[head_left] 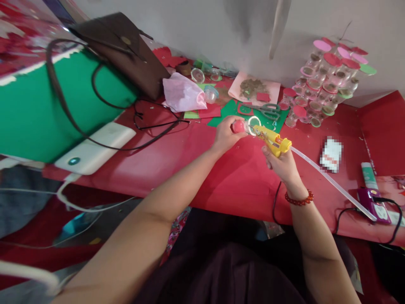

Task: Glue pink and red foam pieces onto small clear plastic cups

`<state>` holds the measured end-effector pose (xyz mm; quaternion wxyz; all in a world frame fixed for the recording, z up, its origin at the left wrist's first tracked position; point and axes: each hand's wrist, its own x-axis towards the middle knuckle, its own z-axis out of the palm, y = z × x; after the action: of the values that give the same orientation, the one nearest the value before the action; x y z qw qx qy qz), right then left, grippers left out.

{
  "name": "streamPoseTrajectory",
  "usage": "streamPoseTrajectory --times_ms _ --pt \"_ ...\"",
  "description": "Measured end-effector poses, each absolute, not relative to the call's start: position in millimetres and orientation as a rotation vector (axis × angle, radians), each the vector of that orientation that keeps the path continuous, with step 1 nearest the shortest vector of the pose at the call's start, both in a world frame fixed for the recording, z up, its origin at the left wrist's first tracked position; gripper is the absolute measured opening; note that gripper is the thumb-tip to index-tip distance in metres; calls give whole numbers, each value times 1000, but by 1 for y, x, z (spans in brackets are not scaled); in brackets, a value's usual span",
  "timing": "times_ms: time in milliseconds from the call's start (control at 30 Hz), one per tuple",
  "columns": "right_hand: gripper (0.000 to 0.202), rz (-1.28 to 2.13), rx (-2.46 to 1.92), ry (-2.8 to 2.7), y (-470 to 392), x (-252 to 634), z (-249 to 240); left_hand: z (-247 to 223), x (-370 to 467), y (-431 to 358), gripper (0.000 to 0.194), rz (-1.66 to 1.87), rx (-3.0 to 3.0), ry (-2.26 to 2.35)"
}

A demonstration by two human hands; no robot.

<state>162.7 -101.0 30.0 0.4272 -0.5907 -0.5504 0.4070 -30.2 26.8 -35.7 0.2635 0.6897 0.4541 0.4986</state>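
Observation:
My left hand [227, 134] is closed around a small clear plastic cup [254, 125] whose red end [239, 126] shows between the fingers. Its rim faces right. My right hand [282, 162] grips a yellow glue gun [274, 140], its nozzle at the cup's rim; whether they touch I cannot tell. A long translucent glue stick [332, 182] trails from the gun's back toward the right. Just beyond the hands, grey-handled scissors [268, 110] lie on green paper [228, 113].
Stacked clear cups with coloured discs [329, 84] stand at the back right. On the left are a brown bag [126, 50], a white power bank [96, 147] and cables. A purple power adapter [373, 207] and a glue tube [368, 175] sit at right on the red table [190, 169].

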Motion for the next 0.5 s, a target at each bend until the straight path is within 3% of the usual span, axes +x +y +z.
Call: streamPoseTrajectory --times_ms 500 --pt "41 1041 -1457 -1380 -102 160 33 -40 -30 31 43 1414 1713 1266"
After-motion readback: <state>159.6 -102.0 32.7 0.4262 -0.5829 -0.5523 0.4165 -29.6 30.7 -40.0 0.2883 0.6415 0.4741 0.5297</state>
